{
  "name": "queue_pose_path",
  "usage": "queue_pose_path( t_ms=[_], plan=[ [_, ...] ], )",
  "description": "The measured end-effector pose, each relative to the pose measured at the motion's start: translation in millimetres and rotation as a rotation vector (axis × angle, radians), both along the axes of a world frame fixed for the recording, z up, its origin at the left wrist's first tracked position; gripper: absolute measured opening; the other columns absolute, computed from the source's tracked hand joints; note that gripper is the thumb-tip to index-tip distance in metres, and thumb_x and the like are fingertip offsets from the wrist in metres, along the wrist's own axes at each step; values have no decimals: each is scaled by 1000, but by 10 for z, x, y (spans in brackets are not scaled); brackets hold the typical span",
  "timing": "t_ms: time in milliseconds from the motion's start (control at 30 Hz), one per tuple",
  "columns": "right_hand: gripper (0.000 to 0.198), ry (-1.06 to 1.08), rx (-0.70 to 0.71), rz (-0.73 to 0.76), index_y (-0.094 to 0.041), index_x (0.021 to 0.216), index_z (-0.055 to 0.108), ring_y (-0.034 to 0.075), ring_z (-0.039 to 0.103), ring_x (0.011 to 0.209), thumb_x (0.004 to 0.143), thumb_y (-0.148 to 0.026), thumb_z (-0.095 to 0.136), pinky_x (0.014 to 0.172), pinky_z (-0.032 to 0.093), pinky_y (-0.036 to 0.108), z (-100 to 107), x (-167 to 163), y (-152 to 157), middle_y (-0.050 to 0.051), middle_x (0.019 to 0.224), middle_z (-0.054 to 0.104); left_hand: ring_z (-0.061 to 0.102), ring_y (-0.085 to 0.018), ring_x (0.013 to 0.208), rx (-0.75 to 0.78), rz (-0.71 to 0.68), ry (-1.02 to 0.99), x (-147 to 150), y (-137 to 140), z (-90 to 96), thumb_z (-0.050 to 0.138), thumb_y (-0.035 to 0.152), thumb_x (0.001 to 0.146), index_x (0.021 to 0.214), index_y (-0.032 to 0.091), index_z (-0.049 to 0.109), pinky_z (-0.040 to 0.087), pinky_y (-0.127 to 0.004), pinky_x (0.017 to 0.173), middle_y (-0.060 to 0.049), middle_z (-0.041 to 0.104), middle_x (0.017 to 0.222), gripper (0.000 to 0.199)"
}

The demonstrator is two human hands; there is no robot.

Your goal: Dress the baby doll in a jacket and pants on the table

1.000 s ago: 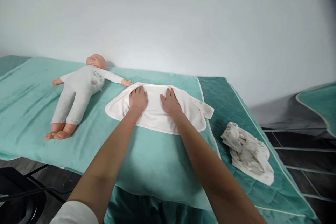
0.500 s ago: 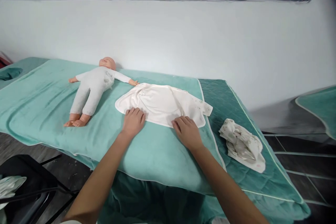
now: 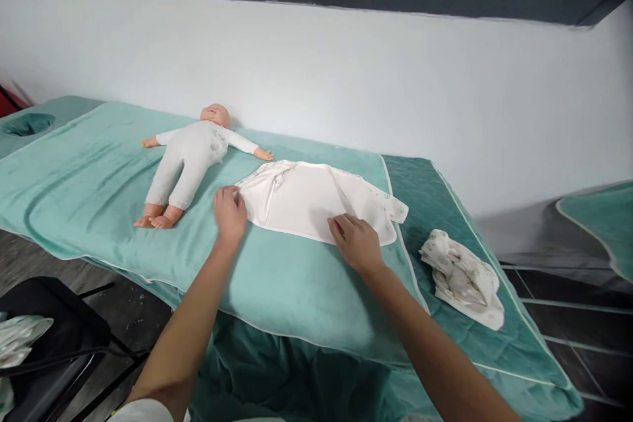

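A white baby shirt (image 3: 309,198) lies spread on the light green cover, its printed sleeve pointing right. My left hand (image 3: 230,214) pinches the shirt's left end, and a fold runs through the cloth beside it. Over the front edge, toward the right, my right hand (image 3: 355,241) has its fingers curled in; their tips are partly hidden, so I cannot tell if they grip cloth. Left of the shirt a baby doll (image 3: 190,148) in a white bodysuit lies on its back with arms spread, one hand close to the shirt's far edge.
A crumpled printed baby garment (image 3: 465,280) lies on the darker quilted cover (image 3: 524,336) at right. The light green cover (image 3: 291,283) lies along the bed against a white wall (image 3: 346,79). A black chair (image 3: 54,316) holding pale cloth stands at lower left.
My left hand has moved left from the front edge to the shirt's left end, which is now folded inward. My right hand stays near the front edge. The view has shifted slightly.
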State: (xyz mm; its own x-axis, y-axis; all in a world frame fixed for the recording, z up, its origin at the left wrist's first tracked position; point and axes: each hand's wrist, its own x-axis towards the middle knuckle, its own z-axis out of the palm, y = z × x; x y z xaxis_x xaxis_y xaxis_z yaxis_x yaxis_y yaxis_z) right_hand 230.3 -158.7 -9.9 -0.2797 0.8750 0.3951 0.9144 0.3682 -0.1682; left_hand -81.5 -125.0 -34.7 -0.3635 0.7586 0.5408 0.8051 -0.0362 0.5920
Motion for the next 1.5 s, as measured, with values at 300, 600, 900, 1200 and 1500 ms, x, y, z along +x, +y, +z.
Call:
queue_pose_path(
  t_ms=[300,600,900,1200,1500],
  plan=[
    [30,784,-421,54,-23,114,58,21,65,104,92,-43,53,92,51,36,9,-935,705,8,121,66,56,-32,119,-357,12,55,-349,346,122,59,40,90,110,25,71,42,-45,99,-10,67,123,28],
    [44,327,-388,-28,-31,126,65,27,65,96,98,-58,45,81,43,35,55,-1567,1382,7,105,72,62,-21,90,-315,-101,-85,-356,365,77,57,47,91,92,23,65,43,-34,82,-3,70,92,25],
    [40,788,-505,-28,-26,82,51,18,59,62,88,-66,53,68,41,29,3,-1314,1450,-5,64,60,57,-17,76,-71,100,-359,-449,796,67,52,35,94,99,20,61,44,-29,73,-2,64,84,18],
    [18,983,-563,-167,-27,80,44,18,55,59,74,-34,59,58,45,30,-114,-1321,1534,-4,66,52,62,-33,110,-128,111,-102,-472,1087,92,41,13,93,117,17,61,48,-46,92,-16,68,117,31],
    [54,1128,-599,-144,-23,111,55,18,52,62,57,-18,50,54,41,28,-134,-1167,1640,-1,75,55,60,-28,108,-121,-157,185,-56,540,192,48,31,99,110,20,64,44,-43,95,-11,70,109,23]
  ],
)
